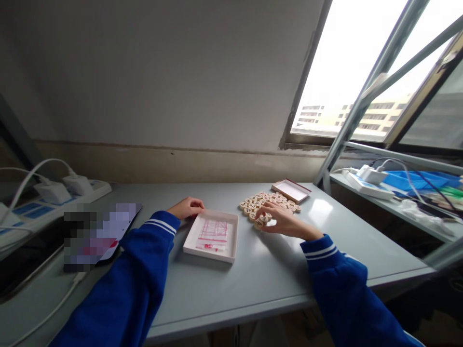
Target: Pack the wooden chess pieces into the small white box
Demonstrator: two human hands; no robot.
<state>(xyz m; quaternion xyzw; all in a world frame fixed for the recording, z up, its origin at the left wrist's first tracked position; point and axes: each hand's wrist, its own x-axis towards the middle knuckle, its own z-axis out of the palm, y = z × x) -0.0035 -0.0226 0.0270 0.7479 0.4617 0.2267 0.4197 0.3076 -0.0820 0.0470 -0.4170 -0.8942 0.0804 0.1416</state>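
Note:
A shallow white box (232, 241) lies on the grey table, with a folded plastic sheet printed in red (213, 234) inside. My left hand (187, 207) rests at the box's back left corner, its fingers curled together; whether they grip the rim is unclear. To the right, several round wooden pieces with dark characters (263, 198) lie close together in a group. My right hand (277, 219) is over the near edge of that group, thumb and fingers pinched around one round piece (259, 224).
Behind the pieces lies a second shallow box or lid (291, 190). A phone (104, 236) with a cable is at the left, beside a power strip (97, 191). On the right, a shelf holds another power strip (369, 185) and a blue tray (415, 180).

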